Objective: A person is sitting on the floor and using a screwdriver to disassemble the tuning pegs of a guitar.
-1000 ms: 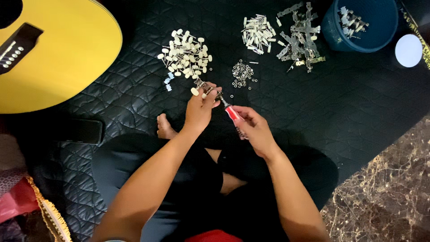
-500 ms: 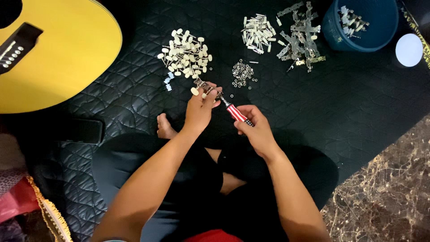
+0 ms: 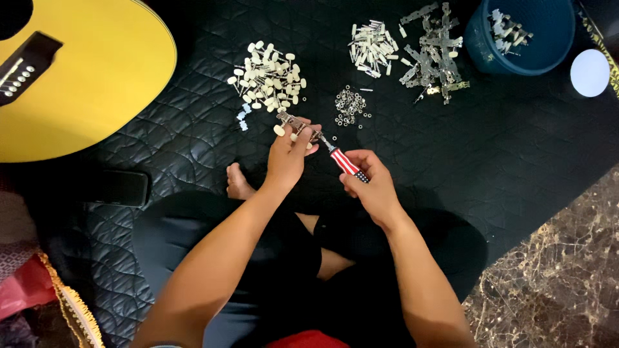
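Your left hand (image 3: 288,154) pinches the metal tuner strip (image 3: 293,122) just near of the cream knob pile (image 3: 267,82). Your right hand (image 3: 369,183) grips the striped screwdriver (image 3: 345,161), its long axis slanting far-left so the tip meets the strip.

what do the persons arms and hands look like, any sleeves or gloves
Both arms are bare up to the frame's lower edge: no sleeves show. The left hand and right hand wear no gloves, and no rings, watch or bands are visible on fingers or wrists. Two ordinary bare hands, slim forearms, nothing marked on them.
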